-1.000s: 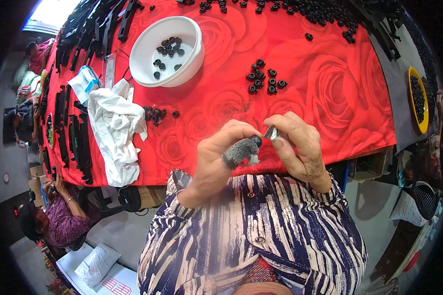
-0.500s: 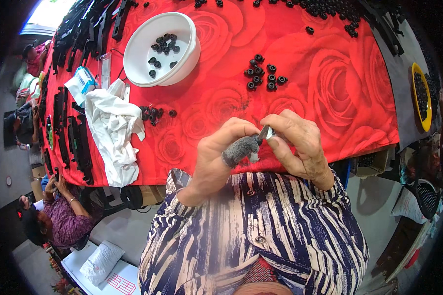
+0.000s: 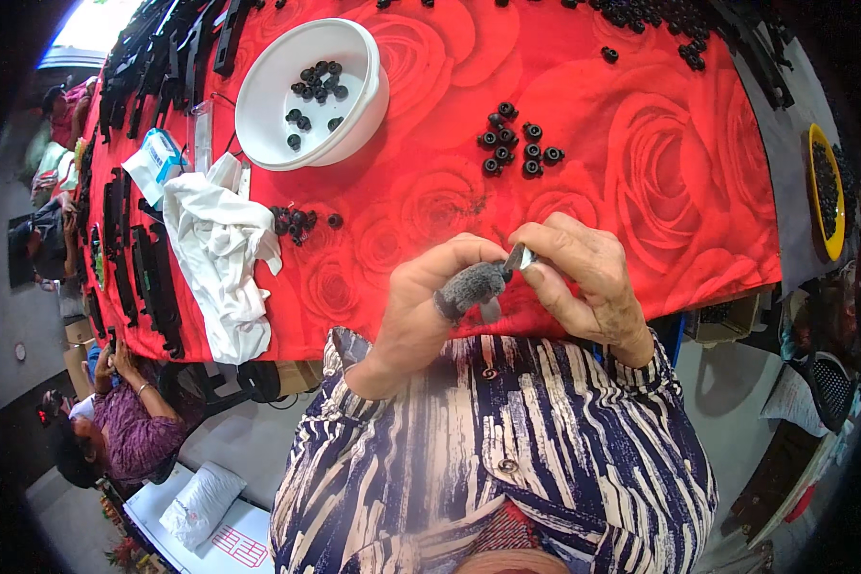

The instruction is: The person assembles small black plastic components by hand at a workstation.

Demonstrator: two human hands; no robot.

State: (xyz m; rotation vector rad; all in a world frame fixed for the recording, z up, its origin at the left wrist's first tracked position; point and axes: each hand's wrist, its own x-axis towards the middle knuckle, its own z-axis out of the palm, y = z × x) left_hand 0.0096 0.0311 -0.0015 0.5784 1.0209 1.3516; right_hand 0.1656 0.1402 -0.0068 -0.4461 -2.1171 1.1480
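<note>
My left hand (image 3: 407, 316) is closed just above the front edge of the table, a fuzzy grey cover (image 3: 469, 291) wrapped round one finger. Its thumb and covered finger pinch a small black part, mostly hidden. From the right, my right hand (image 3: 591, 282) grips a small metal blade (image 3: 518, 256) between thumb and fingers, its tip against the part. Beyond the hands lies a group of small round black parts (image 3: 504, 154). More black parts (image 3: 297, 222) lie beside a crumpled white cloth (image 3: 215, 249).
A white plastic bowl (image 3: 377, 105) with several black parts stands at the far left on the red rose-patterned tablecloth (image 3: 411, 201). Long black pieces (image 3: 153, 277) line the left side. A yellow tray (image 3: 837, 234) sits at the right edge. A person in purple (image 3: 134, 430) sits at left.
Both hands stay nearly in place, with the blade still at the part. The view has shifted slightly. The person at left has leaned a little.
</note>
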